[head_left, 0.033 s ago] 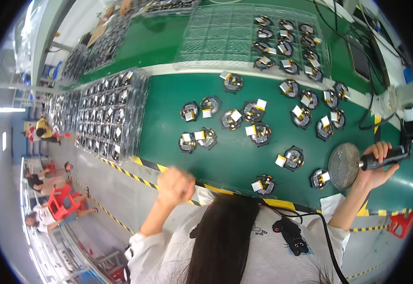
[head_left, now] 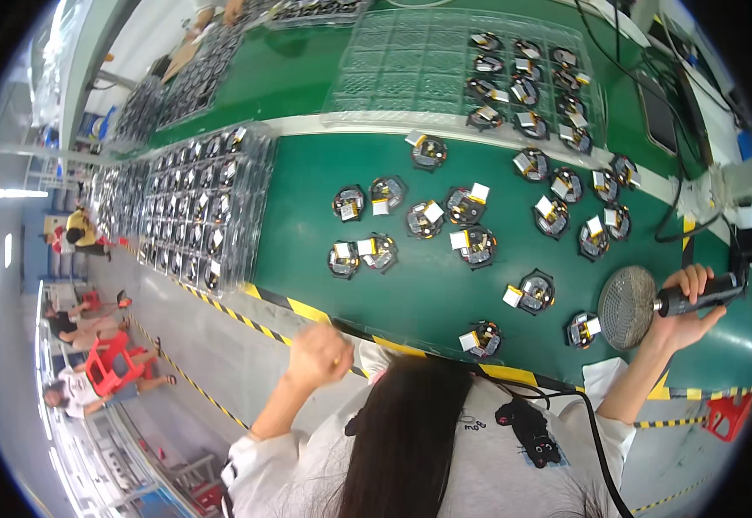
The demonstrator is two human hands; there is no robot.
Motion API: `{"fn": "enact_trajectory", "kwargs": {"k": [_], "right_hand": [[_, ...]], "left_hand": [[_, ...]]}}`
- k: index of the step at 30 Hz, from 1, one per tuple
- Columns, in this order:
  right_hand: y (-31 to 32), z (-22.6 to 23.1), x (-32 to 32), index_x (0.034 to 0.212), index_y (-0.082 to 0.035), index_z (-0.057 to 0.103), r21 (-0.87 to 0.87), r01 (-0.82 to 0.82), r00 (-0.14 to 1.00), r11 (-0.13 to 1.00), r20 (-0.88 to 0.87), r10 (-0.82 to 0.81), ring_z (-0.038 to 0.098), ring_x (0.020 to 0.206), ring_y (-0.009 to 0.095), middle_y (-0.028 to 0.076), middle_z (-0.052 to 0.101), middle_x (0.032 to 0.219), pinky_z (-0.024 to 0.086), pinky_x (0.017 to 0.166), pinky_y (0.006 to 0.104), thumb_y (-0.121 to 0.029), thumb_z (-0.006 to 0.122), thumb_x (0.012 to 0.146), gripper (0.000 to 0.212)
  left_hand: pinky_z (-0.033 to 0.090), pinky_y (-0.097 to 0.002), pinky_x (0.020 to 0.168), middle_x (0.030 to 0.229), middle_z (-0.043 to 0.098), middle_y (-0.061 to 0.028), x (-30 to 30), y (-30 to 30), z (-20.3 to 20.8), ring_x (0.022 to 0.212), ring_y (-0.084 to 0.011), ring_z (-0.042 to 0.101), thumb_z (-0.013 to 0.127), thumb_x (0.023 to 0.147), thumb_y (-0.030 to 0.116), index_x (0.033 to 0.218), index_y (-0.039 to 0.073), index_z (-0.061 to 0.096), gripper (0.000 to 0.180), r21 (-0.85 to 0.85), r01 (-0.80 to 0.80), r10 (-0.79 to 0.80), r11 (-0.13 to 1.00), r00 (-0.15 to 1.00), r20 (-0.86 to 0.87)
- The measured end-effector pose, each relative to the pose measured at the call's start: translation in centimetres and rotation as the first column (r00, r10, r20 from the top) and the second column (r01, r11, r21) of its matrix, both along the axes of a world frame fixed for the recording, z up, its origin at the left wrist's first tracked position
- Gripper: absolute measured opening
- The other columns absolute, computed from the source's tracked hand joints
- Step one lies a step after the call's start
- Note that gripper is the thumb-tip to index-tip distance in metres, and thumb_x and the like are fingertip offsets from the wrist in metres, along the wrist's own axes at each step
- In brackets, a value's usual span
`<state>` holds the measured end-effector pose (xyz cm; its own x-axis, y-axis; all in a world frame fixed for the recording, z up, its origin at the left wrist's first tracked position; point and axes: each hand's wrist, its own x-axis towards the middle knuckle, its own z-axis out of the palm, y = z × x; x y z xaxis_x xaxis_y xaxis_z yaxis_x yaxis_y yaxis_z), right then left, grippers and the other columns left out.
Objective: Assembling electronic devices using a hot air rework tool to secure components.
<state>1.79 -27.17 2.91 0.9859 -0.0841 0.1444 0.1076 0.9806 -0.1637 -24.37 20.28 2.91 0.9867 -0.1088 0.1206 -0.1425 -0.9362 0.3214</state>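
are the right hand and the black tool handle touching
Touching: the head view shows the right hand wrapped around the black tool handle.

- The left hand (head_left: 320, 355) is lower in view, drawn back a little toward the body from the worktop (head_left: 393, 298) edge.
- More of the yellow-and-black edge tape (head_left: 303, 312) shows just above that hand.
- The left forearm (head_left: 281, 407) and white sleeve (head_left: 253, 456) sit slightly lower too.
- The camera view itself shifts a touch, carrying the worktop slightly rightward and down.
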Motion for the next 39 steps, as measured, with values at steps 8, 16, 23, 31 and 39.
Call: {"fn": "enact_trajectory", "kwargs": {"k": [8, 16, 23, 31, 39], "right_hand": [[-0.9, 0.1, 0.2, 0.097, -0.002, 0.040, 0.004, 0.016, 1.000, 1.000, -0.003, -0.016, 0.038, 0.060, 0.014, 0.004, 0.036, 0.076, 0.035, 0.059, 0.0275, -0.056, 0.051, 0.088, 0.056], [-0.4, 0.5, -0.1, 0.097, -0.002, 0.041, 0.062, -0.025, 1.000, 0.998, 0.018, 0.023, 0.038, 0.059, 0.013, 0.003, 0.036, 0.076, 0.035, 0.059, 0.0272, -0.051, 0.056, 0.087, 0.053], [-0.4, 0.7, 0.3, 0.093, -0.003, 0.042, 0.117, -0.035, 0.999, 0.993, -0.018, 0.037, 0.040, 0.058, 0.012, 0.001, 0.036, 0.073, 0.037, 0.057, 0.0268, -0.061, 0.051, 0.086, 0.059], [-4.3, -1.2, 1.5, 0.086, -0.006, 0.040, 0.112, -0.005, 0.999, 0.994, -0.049, 0.010, 0.045, 0.057, 0.012, 0.001, 0.039, 0.075, 0.040, 0.057, 0.0268, -0.065, 0.047, 0.085, 0.060], [-8.3, -4.1, 3.2, 0.080, -0.008, 0.030, 0.009, -0.117, 0.990, 0.993, 0.084, 0.115, 0.045, 0.063, 0.019, 0.005, 0.035, 0.077, 0.037, 0.074, 0.0379, -0.078, 0.038, 0.082, 0.070]], "left_hand": [[0.049, -0.0441, 0.073, 0.085, 0.064, -0.0103, -15.3, -1.3, -7.2, 0.083, -0.0320, 0.062, 0.062, 0.078, 0.024, 0.081, 0.007, 0.067, 0.017, -0.015, -0.215, 0.021, 0.976, 0.166, -0.986], [0.048, -0.0433, 0.076, 0.088, 0.065, -0.0106, -13.6, -0.5, -10.6, 0.086, -0.0302, 0.061, 0.060, 0.081, 0.025, 0.085, 0.007, 0.068, 0.020, -0.133, -0.454, 0.076, 0.881, 0.413, -0.907], [0.047, -0.0426, 0.078, 0.090, 0.065, -0.0109, -13.2, -0.4, -12.6, 0.087, -0.0286, 0.061, 0.058, 0.083, 0.026, 0.088, 0.007, 0.068, 0.022, -0.201, -0.510, 0.077, 0.836, 0.472, -0.878], [0.046, -0.0417, 0.080, 0.093, 0.066, -0.0113, -13.5, 0.8, -14.9, 0.089, -0.0267, 0.061, 0.056, 0.085, 0.027, 0.092, 0.007, 0.069, 0.025, -0.247, -0.445, -0.085, 0.861, 0.353, -0.932], [0.047, -0.0351, 0.066, 0.078, 0.066, -0.0112, -3.7, 6.8, -3.3, 0.072, -0.0246, 0.061, 0.051, 0.091, 0.021, 0.086, 0.006, 0.066, 0.022, -0.592, -0.330, -0.060, 0.736, 0.838, -0.542]]}}
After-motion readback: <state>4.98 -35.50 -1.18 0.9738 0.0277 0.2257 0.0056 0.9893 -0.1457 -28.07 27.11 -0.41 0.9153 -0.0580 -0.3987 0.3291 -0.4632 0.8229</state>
